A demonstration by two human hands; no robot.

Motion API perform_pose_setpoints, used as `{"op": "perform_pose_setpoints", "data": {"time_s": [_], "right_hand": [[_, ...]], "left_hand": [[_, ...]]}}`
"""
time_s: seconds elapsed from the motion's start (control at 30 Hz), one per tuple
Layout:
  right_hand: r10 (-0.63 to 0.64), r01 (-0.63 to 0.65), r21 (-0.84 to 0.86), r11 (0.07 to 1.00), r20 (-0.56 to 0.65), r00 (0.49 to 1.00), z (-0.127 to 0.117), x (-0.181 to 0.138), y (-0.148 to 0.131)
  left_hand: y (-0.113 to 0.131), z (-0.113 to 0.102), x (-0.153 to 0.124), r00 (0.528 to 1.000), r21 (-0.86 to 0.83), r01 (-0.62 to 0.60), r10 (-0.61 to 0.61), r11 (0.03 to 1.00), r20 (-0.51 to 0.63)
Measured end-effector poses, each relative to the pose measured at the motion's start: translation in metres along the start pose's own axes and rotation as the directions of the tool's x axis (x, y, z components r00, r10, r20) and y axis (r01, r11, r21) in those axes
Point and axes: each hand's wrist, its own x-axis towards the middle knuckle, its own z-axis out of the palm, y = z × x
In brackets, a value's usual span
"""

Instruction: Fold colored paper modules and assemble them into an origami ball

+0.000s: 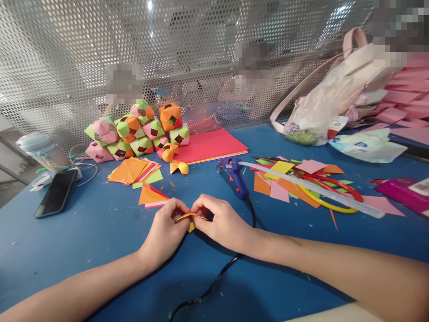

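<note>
My left hand (167,230) and my right hand (221,221) meet low over the blue table (83,232). Both pinch a small folded piece of yellow and orange paper (191,217) between their fingertips. The fingers of each hand are curled closed on the paper. A few orange and pink paper squares (151,196) lie just beyond my left hand. A blue glue gun (236,175) lies just beyond my right hand, and its black cord (214,281) runs under my right wrist.
A heap of folded paper balls (140,132) stands at the back by the perforated metal screen. A stack of orange squares (131,171), red sheets (209,145), a phone (56,193), a bottle (42,151), paper scraps with scissors (311,183), a clear glue stick (315,190) and a bag (335,96) surround them.
</note>
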Motion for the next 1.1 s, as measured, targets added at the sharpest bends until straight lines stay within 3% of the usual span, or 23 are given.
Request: {"op": "perform_pose_setpoints", "data": {"time_s": [0.13, 0.27, 0.47, 0.73, 1.1], "right_hand": [[0.024, -0.024, -0.002, 1.0, -0.009, 1.0, 0.002, -0.001, 0.0], [0.007, -0.009, -0.051, 0.999, -0.034, 0.999, 0.001, 0.0, 0.002], [0.052, -0.046, -0.117, 0.992, 0.044, 0.998, -0.008, 0.004, -0.002], [-0.017, 0.017, 0.011, 1.0, 0.011, 1.0, -0.02, 0.005, -0.005], [0.021, -0.021, 0.002, 1.0, 0.003, 1.0, -0.025, 0.007, -0.006]], "left_hand": [[0.001, -0.001, 0.001, 0.996, -0.099, 0.067, -0.072, 0.993, -0.048], [0.006, 0.001, 0.0, 0.992, -0.121, 0.122, -0.126, 0.985, -0.024], [0.011, 0.002, 0.0, 0.995, -0.045, 0.079, -0.076, 0.996, 0.066], [0.008, 0.003, 0.001, 0.975, -0.166, 0.218, -0.21, 0.962, 0.066], [0.006, 0.005, 0.0, 0.974, -0.244, 0.224, -0.216, 0.943, 0.063]]}}
